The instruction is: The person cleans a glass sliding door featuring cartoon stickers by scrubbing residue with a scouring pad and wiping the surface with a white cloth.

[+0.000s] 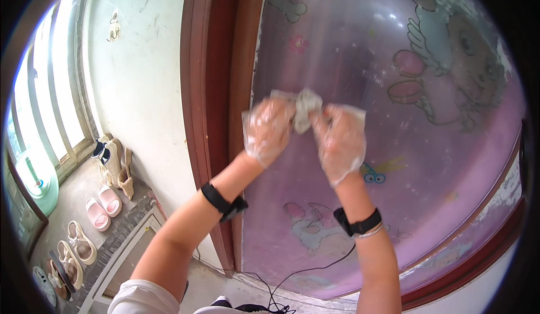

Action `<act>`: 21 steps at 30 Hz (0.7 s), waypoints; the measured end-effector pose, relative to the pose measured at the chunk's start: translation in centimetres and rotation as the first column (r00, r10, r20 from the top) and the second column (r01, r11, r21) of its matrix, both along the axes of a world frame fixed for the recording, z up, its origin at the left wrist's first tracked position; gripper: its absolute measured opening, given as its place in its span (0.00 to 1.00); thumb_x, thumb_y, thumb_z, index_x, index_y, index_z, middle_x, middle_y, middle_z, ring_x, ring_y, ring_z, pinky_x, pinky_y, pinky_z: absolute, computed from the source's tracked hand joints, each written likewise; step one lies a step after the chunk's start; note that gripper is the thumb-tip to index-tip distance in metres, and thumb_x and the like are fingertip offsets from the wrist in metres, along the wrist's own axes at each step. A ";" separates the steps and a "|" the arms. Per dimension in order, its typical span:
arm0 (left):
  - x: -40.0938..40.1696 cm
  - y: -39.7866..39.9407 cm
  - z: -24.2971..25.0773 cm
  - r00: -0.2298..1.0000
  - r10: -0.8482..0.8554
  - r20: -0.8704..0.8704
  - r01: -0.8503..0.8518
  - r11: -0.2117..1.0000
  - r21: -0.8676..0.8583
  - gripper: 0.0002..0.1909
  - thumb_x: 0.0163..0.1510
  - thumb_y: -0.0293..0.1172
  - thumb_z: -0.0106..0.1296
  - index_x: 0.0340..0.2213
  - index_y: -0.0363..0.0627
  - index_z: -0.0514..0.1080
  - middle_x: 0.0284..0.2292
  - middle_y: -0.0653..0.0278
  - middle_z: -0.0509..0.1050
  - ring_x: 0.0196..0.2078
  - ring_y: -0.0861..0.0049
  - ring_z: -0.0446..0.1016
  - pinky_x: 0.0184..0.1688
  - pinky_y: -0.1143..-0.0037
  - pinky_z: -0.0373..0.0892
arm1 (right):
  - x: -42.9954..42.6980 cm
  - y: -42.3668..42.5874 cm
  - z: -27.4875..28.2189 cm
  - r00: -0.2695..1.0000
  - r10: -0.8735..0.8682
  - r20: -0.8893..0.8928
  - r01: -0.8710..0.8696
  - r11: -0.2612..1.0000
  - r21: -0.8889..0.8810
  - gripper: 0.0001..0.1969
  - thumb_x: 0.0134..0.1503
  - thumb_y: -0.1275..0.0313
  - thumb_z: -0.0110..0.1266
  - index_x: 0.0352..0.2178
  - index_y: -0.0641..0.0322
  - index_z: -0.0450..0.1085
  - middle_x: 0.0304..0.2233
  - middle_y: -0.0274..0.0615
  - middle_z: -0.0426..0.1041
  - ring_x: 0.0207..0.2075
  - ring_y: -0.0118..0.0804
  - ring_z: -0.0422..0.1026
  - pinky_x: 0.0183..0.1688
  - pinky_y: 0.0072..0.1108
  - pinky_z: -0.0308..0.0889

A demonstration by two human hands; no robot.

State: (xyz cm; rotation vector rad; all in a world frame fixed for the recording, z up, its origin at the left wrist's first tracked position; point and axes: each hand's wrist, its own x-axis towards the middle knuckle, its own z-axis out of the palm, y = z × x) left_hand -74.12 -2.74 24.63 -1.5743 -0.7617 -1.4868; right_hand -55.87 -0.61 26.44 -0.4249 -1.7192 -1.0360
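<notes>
Both of my hands wear clear plastic disposable gloves and are raised before a pane with pink-purple cartoon film [325, 200]. A crumpled whitish cloth [308, 107] is bunched between them. My left hand [269, 128] grips the cloth's left side, close to the reddish-brown wooden frame [242, 103]. On the cloth's right side, my right hand [342, 139] pinches it between thumb and fingers. Both hands look slightly blurred, and whether the cloth touches the pane cannot be told. Each wrist bears a black strap, the left one [223, 202] and the right one [358, 222].
At the left, a ledge [122, 225] bears pink slippers [103, 206], sandals [76, 250] and other shoes beneath a barred window [46, 90]. A green plastic basin [40, 183] stands there too. Black cables [303, 269] hang below my hands. Metal hooks [113, 29] are on the white wall.
</notes>
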 end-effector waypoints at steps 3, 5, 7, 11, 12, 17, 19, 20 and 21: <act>0.3 -0.6 -7.1 1.000 0.005 -0.011 -0.006 0.996 -0.085 0.17 0.41 0.18 0.56 0.36 0.43 0.75 0.36 0.59 0.75 0.36 0.58 0.75 0.38 0.64 0.73 | 0.4 -1.9 -6.3 0.997 0.063 -0.036 -0.070 0.956 -0.284 0.08 0.55 0.70 0.56 0.36 0.51 0.77 0.36 0.36 0.74 0.36 0.40 0.75 0.40 0.30 0.68; 0.1 -1.2 -11.3 0.999 0.010 -0.039 -0.017 0.982 -0.190 0.14 0.42 0.20 0.56 0.35 0.43 0.76 0.36 0.63 0.76 0.35 0.63 0.76 0.38 0.66 0.72 | 0.6 -2.1 -10.6 0.992 0.091 -0.087 -0.119 0.898 -0.423 0.04 0.56 0.68 0.59 0.31 0.53 0.75 0.30 0.33 0.75 0.31 0.39 0.75 0.37 0.30 0.67; 0.2 -2.5 -14.5 0.997 -0.026 -0.068 0.005 0.957 -0.290 0.15 0.41 0.21 0.57 0.35 0.44 0.76 0.37 0.63 0.76 0.36 0.64 0.76 0.39 0.66 0.72 | 1.2 -2.8 -14.1 0.997 0.071 -0.040 -0.082 0.868 -0.489 0.03 0.55 0.68 0.59 0.32 0.51 0.75 0.32 0.33 0.74 0.32 0.38 0.75 0.36 0.30 0.68; -1.7 -2.9 -14.0 0.986 -0.118 -0.118 0.068 0.930 -0.362 0.14 0.41 0.21 0.58 0.34 0.44 0.77 0.36 0.61 0.76 0.35 0.61 0.76 0.39 0.65 0.73 | 1.7 -3.3 -14.7 0.994 0.072 0.088 -0.034 0.928 -0.371 0.06 0.53 0.70 0.58 0.35 0.50 0.76 0.34 0.35 0.72 0.33 0.38 0.74 0.34 0.31 0.69; -1.7 -2.7 -11.3 0.986 -0.159 -0.056 0.141 0.961 -0.240 0.13 0.40 0.20 0.58 0.32 0.47 0.77 0.35 0.61 0.75 0.35 0.60 0.75 0.39 0.64 0.72 | 1.8 -3.1 -13.3 0.992 0.071 0.100 -0.036 0.949 -0.313 0.08 0.53 0.71 0.58 0.36 0.50 0.76 0.34 0.35 0.71 0.34 0.38 0.74 0.34 0.31 0.69; -2.3 -3.2 8.0 0.993 0.116 0.034 -0.118 0.991 0.065 0.10 0.47 0.26 0.56 0.33 0.57 0.78 0.37 0.63 0.75 0.43 0.59 0.72 0.46 0.62 0.69 | 0.7 -3.9 5.8 0.988 0.114 -0.105 -0.125 0.988 -0.096 0.25 0.50 0.78 0.54 0.49 0.38 0.72 0.37 0.37 0.69 0.34 0.46 0.73 0.35 0.34 0.70; -3.4 -2.6 16.1 0.986 0.166 0.009 -0.165 0.970 0.177 0.09 0.48 0.27 0.55 0.32 0.54 0.77 0.39 0.60 0.75 0.42 0.56 0.73 0.44 0.61 0.71 | -0.8 -3.9 13.4 0.988 0.040 -0.152 -0.041 0.999 -0.003 0.17 0.51 0.74 0.57 0.42 0.40 0.77 0.39 0.36 0.71 0.36 0.45 0.74 0.39 0.34 0.70; -3.1 -1.8 19.8 0.980 0.198 0.035 -0.199 0.935 0.294 0.11 0.48 0.24 0.51 0.34 0.51 0.78 0.35 0.60 0.75 0.39 0.59 0.75 0.41 0.62 0.73 | -0.7 -3.4 17.8 0.994 0.013 -0.110 -0.001 0.994 0.107 0.17 0.53 0.72 0.56 0.44 0.38 0.76 0.39 0.37 0.71 0.37 0.46 0.74 0.39 0.35 0.71; -1.8 -2.4 22.7 0.972 0.222 0.079 -0.233 0.957 0.171 0.11 0.49 0.22 0.51 0.33 0.48 0.78 0.36 0.59 0.75 0.40 0.58 0.76 0.42 0.63 0.72 | -0.1 -2.3 21.2 0.997 -0.026 -0.068 0.040 0.976 0.213 0.17 0.56 0.70 0.55 0.46 0.36 0.76 0.40 0.39 0.72 0.37 0.47 0.75 0.39 0.36 0.71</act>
